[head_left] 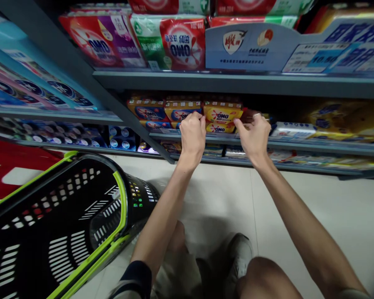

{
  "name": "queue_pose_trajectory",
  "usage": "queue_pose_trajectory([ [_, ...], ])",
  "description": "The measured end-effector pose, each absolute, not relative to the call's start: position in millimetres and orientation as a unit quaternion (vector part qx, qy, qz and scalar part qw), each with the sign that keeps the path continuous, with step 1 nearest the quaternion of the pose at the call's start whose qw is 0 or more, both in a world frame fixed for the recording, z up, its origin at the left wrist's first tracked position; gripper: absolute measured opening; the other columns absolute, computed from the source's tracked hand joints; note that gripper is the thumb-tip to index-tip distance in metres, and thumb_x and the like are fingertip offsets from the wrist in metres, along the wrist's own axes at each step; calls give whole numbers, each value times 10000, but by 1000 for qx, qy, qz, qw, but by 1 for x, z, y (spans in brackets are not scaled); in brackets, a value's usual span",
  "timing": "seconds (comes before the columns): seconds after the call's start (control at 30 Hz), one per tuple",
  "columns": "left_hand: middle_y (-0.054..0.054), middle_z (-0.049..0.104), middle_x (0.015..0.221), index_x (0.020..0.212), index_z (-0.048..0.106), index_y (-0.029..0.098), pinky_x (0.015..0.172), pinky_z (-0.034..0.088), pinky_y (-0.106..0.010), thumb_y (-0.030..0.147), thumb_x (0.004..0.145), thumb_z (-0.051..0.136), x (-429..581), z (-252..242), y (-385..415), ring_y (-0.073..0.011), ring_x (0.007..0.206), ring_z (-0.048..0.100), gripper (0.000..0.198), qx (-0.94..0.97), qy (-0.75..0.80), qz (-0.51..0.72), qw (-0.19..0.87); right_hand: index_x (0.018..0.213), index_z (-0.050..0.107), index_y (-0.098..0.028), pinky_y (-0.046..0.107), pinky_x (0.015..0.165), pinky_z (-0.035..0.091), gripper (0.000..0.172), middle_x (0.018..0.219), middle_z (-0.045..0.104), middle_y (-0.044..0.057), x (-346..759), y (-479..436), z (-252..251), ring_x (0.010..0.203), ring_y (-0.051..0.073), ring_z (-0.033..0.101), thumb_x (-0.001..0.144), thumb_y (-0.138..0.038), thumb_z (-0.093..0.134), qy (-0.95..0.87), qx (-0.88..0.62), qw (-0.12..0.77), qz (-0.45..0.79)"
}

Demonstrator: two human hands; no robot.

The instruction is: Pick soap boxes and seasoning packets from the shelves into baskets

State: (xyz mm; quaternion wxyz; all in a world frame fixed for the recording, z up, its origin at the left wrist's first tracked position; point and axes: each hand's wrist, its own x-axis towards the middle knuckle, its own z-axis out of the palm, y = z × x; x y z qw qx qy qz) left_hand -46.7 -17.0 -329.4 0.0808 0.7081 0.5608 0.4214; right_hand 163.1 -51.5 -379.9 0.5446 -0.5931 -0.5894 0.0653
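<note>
As my left hand [193, 135] and right hand [255, 136] flank the yellow packs [220, 119], even pressure suits best
Left curled, right thumb out; I can't tell if either grips

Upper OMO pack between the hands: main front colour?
Yellow; the pack shows best in the head view.

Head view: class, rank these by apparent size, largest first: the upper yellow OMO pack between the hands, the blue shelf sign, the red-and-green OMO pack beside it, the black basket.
Black basket (nearness helps it look largest)
Blue shelf sign
Red-and-green OMO pack
Upper yellow OMO pack
</note>
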Motion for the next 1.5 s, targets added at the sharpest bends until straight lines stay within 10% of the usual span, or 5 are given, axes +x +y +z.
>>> queue_pose_trajectory([
  [0.33, -14, 762, 892, 1002, 751, 200, 603, 502, -244, 428, 1038, 644, -74, -372, -66, -100, 562, 656, 255, 612, 565, 505, 227, 1294, 686, -199, 485, 971, 684, 546, 1211, 769, 167, 160, -50, -370, 1085, 286, 784, 1036, -670, 589, -585, -560, 574, 125],
  [0.93, -39, 719, 889, 1069, 768, 169, 673, 513, -217, 425, 1041, 608, -97, -412, -89, -96, 663, 607, 303, 609, 544, 521, 247, 1407, 639, -230, 475, 1015, 651, 463, 1301, 746, 137, 151, -114, -363, 1175, 267, 754, 1050, -524, 636, -537, -583, 600, 111],
  [1.13, -17, 694, 769, 1026, 787, 184, 650, 450, -235, 450, 995, 643, -107, -445, -81, -116, 609, 560, 304, 601, 587, 463, 282, 1205, 775, -227, 444, 837, 628, 370, 1063, 802, 107, 155, -172, -418, 929, 275, 762, 1012, -526, 676, -517, -682, 487, 173],
  [1.5, 5, 678, 709, 1086, 805, 198, 653, 394, -261, 434, 1020, 627, -52, -457, -113, -109, 560, 509, 302, 722, 495, 376, 304, 1212, 777, -229, 351, 816, 611, 354, 1099, 776, 74, 216, -134, -401, 857, 196, 705, 1065, -492, 591, -546, -672, 501, -4],
])
